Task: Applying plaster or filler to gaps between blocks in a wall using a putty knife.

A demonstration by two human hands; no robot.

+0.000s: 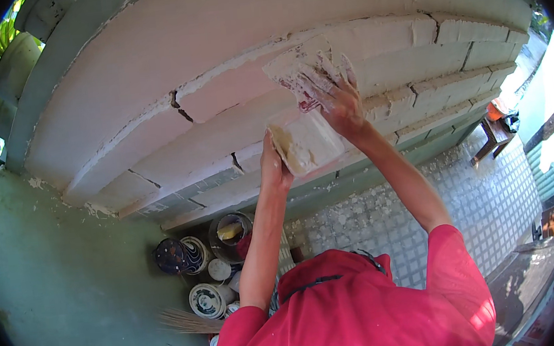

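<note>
My left hand is wrapped round the near side of a white rectangular tub, held tilted in front of the wall. Cream-coloured putty coats its open side. Smeared with the same putty, my right hand grips a flat, wide scraper above the tub. Some red shows at the scraper's lower edge; its handle is mostly hidden by the fingers. The blade lies close to the pale wall; whether it touches cannot be told.
Stepped ledges with dark cracks run across the wall. Below left, several buckets, a round basin and a straw broom stand by a green wall. A small wooden stool stands on the tiled floor at right.
</note>
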